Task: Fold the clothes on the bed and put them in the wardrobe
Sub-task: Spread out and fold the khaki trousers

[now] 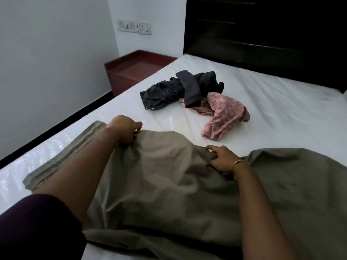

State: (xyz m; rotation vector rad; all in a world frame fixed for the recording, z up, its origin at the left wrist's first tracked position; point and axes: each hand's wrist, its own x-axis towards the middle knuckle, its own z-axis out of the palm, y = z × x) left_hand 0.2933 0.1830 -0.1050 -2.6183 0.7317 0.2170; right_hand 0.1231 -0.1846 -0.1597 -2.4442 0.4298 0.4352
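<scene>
Head view: a large olive-grey garment (169, 184) is seen spread across the near part of a white-sheeted bed (262, 94), its far edge being worked by two bare hands. The left hand (124, 129) is curled round a bunched fold at the far-left edge, beside a striped band of the cloth; the right hand (219, 158), a thin bracelet at its wrist, is laid on the far edge with fingers loosely bent, the fabric apparently pinched beneath them. The garment's long axis is judged to run left to right across the bed, the striped end pointing toward the bed's left side. For a clean fold, the far edge would best be drawn taut between both hands and the creases smoothed flat before anything is doubled over. Farther up the bed, well apart from this cloth, a crumpled dark grey garment (174, 91) and a pink patterned garment (225, 113) are left touching, still unfolded. A reddish bedside cabinet (131, 70) and a dark headboard (262, 34) are seen beyond; no wardrobe is in view.
</scene>
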